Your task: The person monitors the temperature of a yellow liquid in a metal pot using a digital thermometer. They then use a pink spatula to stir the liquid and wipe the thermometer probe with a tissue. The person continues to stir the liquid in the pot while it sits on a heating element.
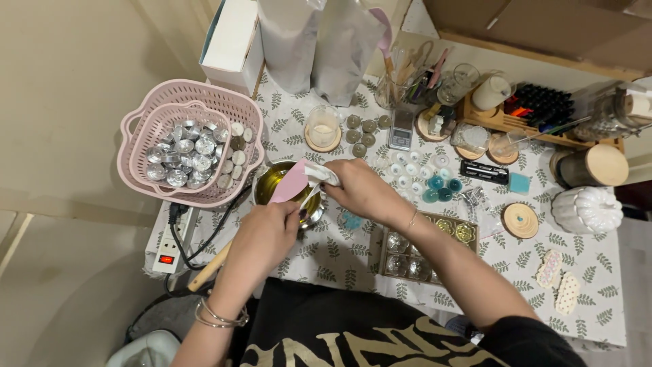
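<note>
My left hand (pixel 261 238) holds a pink spatula (pixel 291 182) over a small metal pot (pixel 272 183) of yellow liquid. My right hand (pixel 360 190) grips a crumpled white tissue (pixel 319 174) pressed against the spatula's blade. Both hands meet just above the pot's right rim. The pot's wooden handle (pixel 209 267) sticks out toward me under my left wrist, which wears thin bracelets.
A pink basket (pixel 231 102) of metal tealight cups stands at the left, a power strip (pixel 170 248) below it. A tray (pixel 424 248) of moulds sits under my right forearm. Small cups, jars, a pocket scale (pixel 402 129), a white pumpkin (pixel 585 209) and wooden lids crowd the leaf-patterned cloth.
</note>
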